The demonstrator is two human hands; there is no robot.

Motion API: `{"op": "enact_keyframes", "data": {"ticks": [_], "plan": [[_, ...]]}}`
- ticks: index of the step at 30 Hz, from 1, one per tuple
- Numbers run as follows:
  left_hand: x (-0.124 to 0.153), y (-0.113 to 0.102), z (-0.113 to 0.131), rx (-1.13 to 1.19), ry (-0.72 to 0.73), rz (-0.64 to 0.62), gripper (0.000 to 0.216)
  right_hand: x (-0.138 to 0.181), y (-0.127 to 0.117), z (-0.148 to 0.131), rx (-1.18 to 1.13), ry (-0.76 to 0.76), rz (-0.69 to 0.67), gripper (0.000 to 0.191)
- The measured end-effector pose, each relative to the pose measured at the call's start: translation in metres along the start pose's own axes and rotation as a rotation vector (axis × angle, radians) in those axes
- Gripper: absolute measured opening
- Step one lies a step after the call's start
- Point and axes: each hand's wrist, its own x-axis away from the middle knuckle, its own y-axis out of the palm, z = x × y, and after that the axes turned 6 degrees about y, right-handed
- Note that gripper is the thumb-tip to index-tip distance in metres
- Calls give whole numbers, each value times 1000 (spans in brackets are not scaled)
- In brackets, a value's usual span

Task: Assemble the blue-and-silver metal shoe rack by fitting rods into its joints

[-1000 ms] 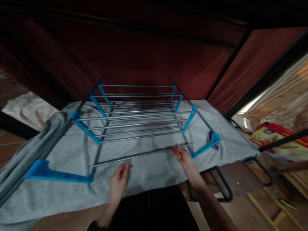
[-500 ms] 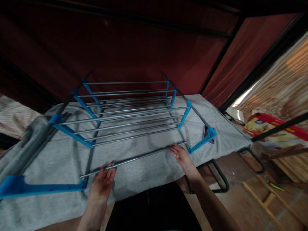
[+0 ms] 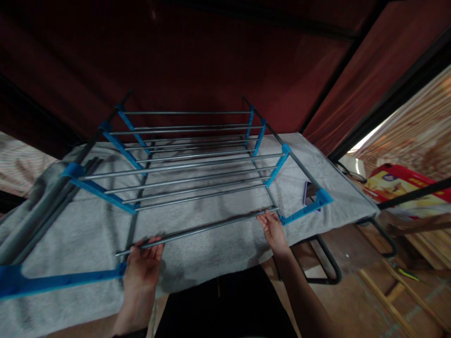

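Note:
A long grey metal rod (image 3: 200, 228) lies across the near part of a rack frame (image 3: 190, 155) made of grey rods and blue plastic side pieces. My left hand (image 3: 143, 265) grips the rod near its left end, fingers curled over it, beside a blue bracket (image 3: 59, 280). My right hand (image 3: 273, 227) pinches the rod near its right end, close to another blue bracket (image 3: 306, 210). The rack rests on a grey towel (image 3: 211, 249) spread over a table.
A small purple-edged object (image 3: 308, 193) lies on the towel behind the right blue bracket. Dark red curtains hang behind. To the right are a black metal stand leg (image 3: 324, 263), a red and yellow package (image 3: 398, 185) and wooden slats on the floor.
My left hand has moved left and taken hold of the rod's left end. The right hand has stayed on the right end. The view has shifted slightly.

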Motion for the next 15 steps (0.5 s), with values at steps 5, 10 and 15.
{"op": "enact_keyframes", "data": {"ticks": [5, 10, 15], "plan": [[-6, -4, -3, 15, 17, -22, 35, -2, -5, 3, 8, -25, 8, 32], [0, -2, -2, 60, 11, 1, 39, 0, -6, 4, -37, -28, 20, 32], [13, 5, -1, 73, 5, -6, 40, 2, -5, 2, -94, -6, -9, 30]]}}
